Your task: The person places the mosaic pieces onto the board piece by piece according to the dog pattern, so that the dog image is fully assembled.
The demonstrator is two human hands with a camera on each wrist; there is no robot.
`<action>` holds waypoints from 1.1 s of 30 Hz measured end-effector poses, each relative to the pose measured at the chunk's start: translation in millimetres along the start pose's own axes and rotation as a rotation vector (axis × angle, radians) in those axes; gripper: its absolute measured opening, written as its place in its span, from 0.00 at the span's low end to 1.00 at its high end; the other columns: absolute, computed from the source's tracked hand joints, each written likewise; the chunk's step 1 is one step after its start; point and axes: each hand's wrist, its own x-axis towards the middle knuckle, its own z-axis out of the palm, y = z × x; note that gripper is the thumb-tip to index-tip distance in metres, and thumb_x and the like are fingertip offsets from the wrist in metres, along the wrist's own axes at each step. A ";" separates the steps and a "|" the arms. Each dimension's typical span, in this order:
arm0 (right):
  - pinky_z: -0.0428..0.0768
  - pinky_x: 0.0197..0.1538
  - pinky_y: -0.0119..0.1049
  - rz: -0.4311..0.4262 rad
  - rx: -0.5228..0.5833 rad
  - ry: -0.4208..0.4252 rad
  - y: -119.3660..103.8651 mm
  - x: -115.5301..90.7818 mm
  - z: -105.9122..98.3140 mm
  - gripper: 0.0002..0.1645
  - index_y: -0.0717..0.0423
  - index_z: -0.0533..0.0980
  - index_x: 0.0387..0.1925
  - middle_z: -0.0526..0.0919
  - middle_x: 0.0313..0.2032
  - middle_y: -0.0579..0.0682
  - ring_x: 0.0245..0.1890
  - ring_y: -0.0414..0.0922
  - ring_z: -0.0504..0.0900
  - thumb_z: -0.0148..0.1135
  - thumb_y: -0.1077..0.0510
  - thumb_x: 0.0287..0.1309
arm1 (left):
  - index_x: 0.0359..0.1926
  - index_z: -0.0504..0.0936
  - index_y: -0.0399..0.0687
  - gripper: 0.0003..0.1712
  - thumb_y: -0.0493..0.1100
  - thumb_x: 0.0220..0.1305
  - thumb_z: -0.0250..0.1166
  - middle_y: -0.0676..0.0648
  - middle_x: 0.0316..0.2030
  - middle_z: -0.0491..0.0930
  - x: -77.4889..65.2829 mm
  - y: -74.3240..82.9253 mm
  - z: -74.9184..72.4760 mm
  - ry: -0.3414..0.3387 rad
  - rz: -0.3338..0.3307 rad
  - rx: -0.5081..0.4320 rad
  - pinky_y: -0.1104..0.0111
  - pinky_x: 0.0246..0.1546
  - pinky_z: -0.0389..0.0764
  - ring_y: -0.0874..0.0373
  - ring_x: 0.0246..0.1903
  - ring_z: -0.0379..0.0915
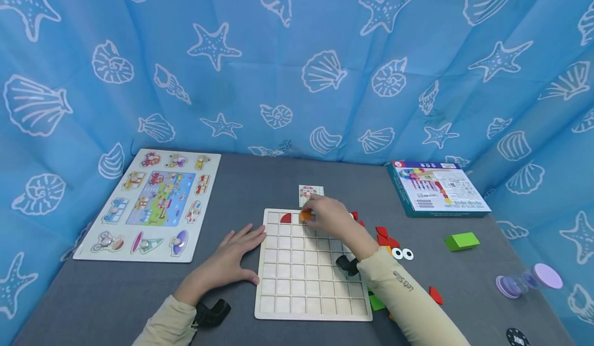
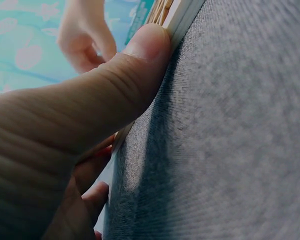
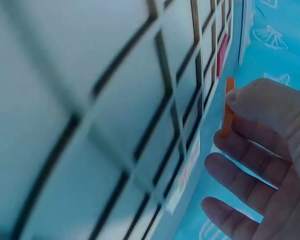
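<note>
A pale wooden grid board [image 1: 298,287] lies on the grey table in the head view. Its back row holds a red quarter-round piece [image 1: 285,218] near the left corner. My right hand [image 1: 327,216] is over that same back row and pinches a flat orange piece [image 3: 228,109] between thumb and forefinger. The other fingers of that hand are spread apart below it in the right wrist view. With fingers extended, my left hand [image 1: 230,259] rests at the board's left side, thumb and fingertips at its edge. A small pattern card [image 1: 304,194] lies just behind the board, partly covered by the right hand.
Red, orange and green pieces and two white rings [image 1: 402,253] lie right of the board, partly behind the right arm. Further right are a boxed set [image 1: 438,190], a green block [image 1: 462,241] and a purple hourglass-like object [image 1: 528,280]. A picture puzzle [image 1: 150,207] lies at left.
</note>
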 end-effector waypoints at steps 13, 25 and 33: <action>0.75 0.34 0.35 0.033 0.028 -0.021 -12.5 13.6 13.0 0.10 0.51 0.81 0.34 0.78 0.33 0.44 0.34 0.39 0.76 0.65 0.55 0.46 | 0.67 0.55 0.53 0.57 0.62 0.34 0.70 0.54 0.67 0.50 1.3 0.8 0.4 0.000 -0.008 0.009 0.45 0.60 0.38 0.50 0.67 0.38; 0.76 0.41 0.39 0.092 0.055 0.024 13.2 -15.4 -4.5 0.15 0.49 0.79 0.41 0.78 0.39 0.46 0.41 0.43 0.77 0.64 0.54 0.48 | 0.66 0.55 0.52 0.57 0.60 0.34 0.71 0.54 0.67 0.50 0.0 2.2 1.1 -0.004 -0.009 -0.014 0.45 0.60 0.37 0.50 0.67 0.38; 0.76 0.35 0.42 0.297 0.036 0.025 66.2 -60.9 -22.6 0.15 0.55 0.79 0.38 0.78 0.35 0.50 0.31 0.44 0.75 0.65 0.54 0.47 | 0.66 0.57 0.50 0.57 0.59 0.33 0.71 0.52 0.67 0.51 -0.6 0.6 -0.1 0.019 0.005 -0.012 0.43 0.60 0.38 0.48 0.67 0.39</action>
